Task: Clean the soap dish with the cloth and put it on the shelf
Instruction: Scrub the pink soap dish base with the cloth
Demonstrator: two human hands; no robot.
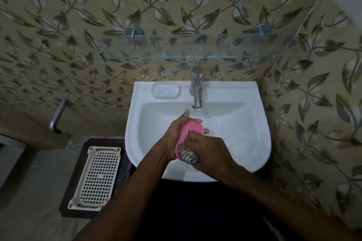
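A pink oval soap dish (pixel 191 130) is held over the white sink basin (pixel 244 133). My left hand (pixel 174 133) grips it from the left side, fingers wrapped under it. My right hand (pixel 205 150) presses a grey striped cloth (pixel 189 156) against the dish's near end; most of the cloth is hidden in my fist. A glass shelf (pixel 195 51) runs along the tiled wall above the tap, held by two metal brackets.
A chrome tap (pixel 196 88) stands at the back of the sink, beside a moulded soap recess (pixel 166 90). A cream perforated plastic basket (pixel 97 178) lies on a dark stand to the left. A second metal tap (pixel 56 116) sticks out of the left wall.
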